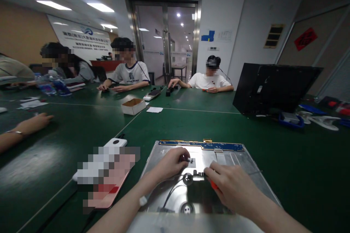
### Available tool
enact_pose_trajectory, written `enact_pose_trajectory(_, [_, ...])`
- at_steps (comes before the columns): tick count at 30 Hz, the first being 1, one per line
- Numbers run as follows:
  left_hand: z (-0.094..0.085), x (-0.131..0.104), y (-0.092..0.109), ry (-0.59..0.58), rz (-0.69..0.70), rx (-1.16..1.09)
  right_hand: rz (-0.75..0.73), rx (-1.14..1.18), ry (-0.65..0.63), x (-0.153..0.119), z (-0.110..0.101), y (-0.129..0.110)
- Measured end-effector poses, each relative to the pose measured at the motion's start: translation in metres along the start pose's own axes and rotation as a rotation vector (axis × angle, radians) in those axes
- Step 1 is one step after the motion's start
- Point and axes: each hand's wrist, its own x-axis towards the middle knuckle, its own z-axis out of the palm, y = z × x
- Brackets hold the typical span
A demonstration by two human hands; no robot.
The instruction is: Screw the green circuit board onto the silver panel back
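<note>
In front of me lies a flat silvery metal display panel (153, 169) with a narrow blue circuit board (188, 145) along its far edge. My left hand (175, 162) rests over its middle, fingertips pinched beside a small pale patch with dark bits (192, 161); what they hold is hidden. My right hand (232, 184) is closed around an orange-handled tool (214, 185), mostly covered by the fingers. Between the hands sits a small dark metal piece (198, 175), next to a round fitting (187, 178). A second round fitting (187, 208) and a thin black wire are nearer me.
Left of the panel are a white power strip (116, 142) and a pink phone-like slab (109, 198). An open cardboard box (133, 106) stands farther off. A large black monitor (273, 89) is at right. Co-workers sit around the green table (205, 123); another person's arm (24, 129) reaches in at left.
</note>
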Motion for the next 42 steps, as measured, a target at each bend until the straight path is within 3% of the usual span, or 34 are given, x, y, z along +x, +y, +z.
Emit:
enact_pose_trajectory(4, [0.0, 0.001, 0.0, -0.001, -0.002, -0.034, 0.099, 0.09, -0.07, 0.02, -0.017, 0.011])
enact_pose_trajectory(9, [0.002, 0.0, 0.0, 0.005, 0.014, -0.078, 0.135, 0.166, -0.078, 0.031, -0.019, 0.023])
enact_pose_trajectory(15, [0.003, 0.001, -0.003, 0.007, 0.022, -0.085, 0.147, 0.173, -0.084, 0.029, -0.02, 0.024])
enact_pose_trajectory(21, [0.004, 0.003, -0.006, 0.01, 0.009, -0.039, 0.075, 0.214, -0.157, 0.012, -0.028, 0.008])
enact_pose_trajectory(24, [0.004, 0.002, -0.005, 0.016, 0.013, -0.022, 0.018, 0.249, -0.239, 0.002, -0.019, -0.003])
enact_pose_trajectory(32, [0.003, 0.001, -0.002, 0.014, 0.012, -0.003, -0.019, 0.207, -0.257, -0.005, 0.014, -0.014])
enact_pose_trajectory(38, [0.004, 0.001, -0.004, 0.011, 0.011, -0.007, -0.039, 0.243, -0.207, -0.008, 0.021, -0.015])
enact_pose_trajectory(42, [0.003, 0.001, -0.003, 0.005, 0.009, -0.009, -0.039, 0.253, -0.248, -0.007, 0.02, -0.014])
